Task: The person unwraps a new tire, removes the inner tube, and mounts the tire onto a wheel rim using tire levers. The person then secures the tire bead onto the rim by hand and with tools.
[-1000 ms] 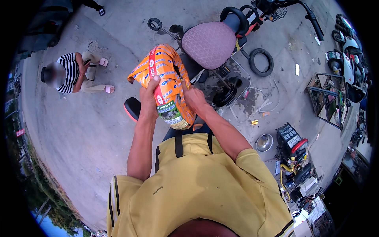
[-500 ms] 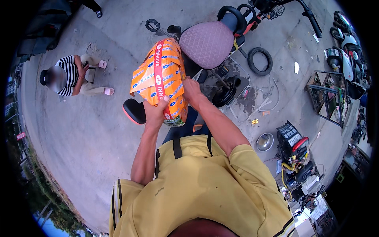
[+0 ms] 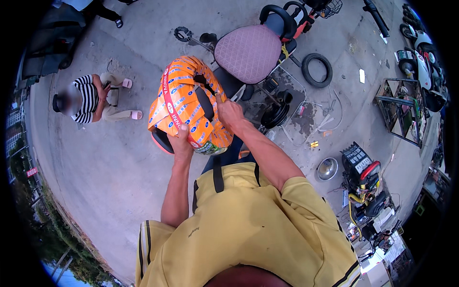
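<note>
A tyre wrapped in orange printed film (image 3: 180,76), with a red band along its tread, is held in front of my body. My left hand (image 3: 181,143) grips its lower edge, thumb on the tread and fingers hidden behind. My right hand (image 3: 230,114) is closed at the right side of the wrapped tyre, fingertips by its inner rim. The dark centre opening shows between the orange sides. A pale piece lies just past the right knuckles; I cannot tell whether it is in that hand.
Just beyond stands a scooter with a pink quilted seat (image 3: 248,53). A bare black tyre (image 3: 304,70) lies on the concrete to its right. Further right are a metal bowl (image 3: 327,169), scooter parts (image 3: 359,162) and a metal frame rack (image 3: 400,106). A person in stripes (image 3: 89,98) sits at left.
The wrapped tyre has turned in my hands and shifted slightly left, so its centre opening now shows. Both hands stay on it. The view has shifted a little.
</note>
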Available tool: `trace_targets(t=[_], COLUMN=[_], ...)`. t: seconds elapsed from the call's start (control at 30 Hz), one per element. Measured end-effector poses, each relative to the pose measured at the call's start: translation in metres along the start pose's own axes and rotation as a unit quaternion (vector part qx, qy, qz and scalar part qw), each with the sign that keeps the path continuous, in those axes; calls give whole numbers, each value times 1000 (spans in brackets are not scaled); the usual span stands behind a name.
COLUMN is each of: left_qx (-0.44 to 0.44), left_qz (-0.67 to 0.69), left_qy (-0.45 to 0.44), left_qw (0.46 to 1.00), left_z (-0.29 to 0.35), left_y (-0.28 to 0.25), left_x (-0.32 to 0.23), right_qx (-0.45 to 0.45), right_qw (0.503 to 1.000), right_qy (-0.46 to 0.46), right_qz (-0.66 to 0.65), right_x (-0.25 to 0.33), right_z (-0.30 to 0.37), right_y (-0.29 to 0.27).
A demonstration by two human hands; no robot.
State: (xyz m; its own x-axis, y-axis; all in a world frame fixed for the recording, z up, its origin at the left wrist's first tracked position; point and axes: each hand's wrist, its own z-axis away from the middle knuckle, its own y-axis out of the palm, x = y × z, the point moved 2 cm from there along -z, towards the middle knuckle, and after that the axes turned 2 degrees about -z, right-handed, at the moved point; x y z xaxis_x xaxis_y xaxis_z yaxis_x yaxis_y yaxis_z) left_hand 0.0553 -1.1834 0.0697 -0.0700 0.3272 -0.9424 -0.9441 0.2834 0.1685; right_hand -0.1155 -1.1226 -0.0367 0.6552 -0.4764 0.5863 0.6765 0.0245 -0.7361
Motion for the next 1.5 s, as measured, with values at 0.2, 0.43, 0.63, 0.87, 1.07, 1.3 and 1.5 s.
trace_targets(t=[0.2, 0.43, 0.63, 0.87, 1.07, 1.3, 1.5], left_qx=[8, 136, 254, 114, 65, 21, -6], left_qz=[-45, 159, -108, -33, -94, -48, -12], left_qy=[-21, -182, -274, -199, -122, -38, -15], left_qw=[999, 961, 921, 973, 986, 998, 1000], left_z=[41, 30, 9, 34, 10, 14, 17], left_y=[-12, -52, 58, 43, 50, 32, 19], left_x=[22, -11, -38, -53, -46, -16, -9], right_qx=[113, 82, 0, 41, -40, -16, -1], right_qw=[992, 994, 905, 998, 999, 1000, 1000], right_qy=[44, -16, 32, -7, 4, 4, 8], right_qz=[21, 70, -425, 48, 10, -3, 12], right_x=[4, -18, -101, -10, -4, 0, 3], right_z=[40, 55, 39, 58, -20, 9, 25], right_y=[15, 57, 178, 22, 17, 12, 24])
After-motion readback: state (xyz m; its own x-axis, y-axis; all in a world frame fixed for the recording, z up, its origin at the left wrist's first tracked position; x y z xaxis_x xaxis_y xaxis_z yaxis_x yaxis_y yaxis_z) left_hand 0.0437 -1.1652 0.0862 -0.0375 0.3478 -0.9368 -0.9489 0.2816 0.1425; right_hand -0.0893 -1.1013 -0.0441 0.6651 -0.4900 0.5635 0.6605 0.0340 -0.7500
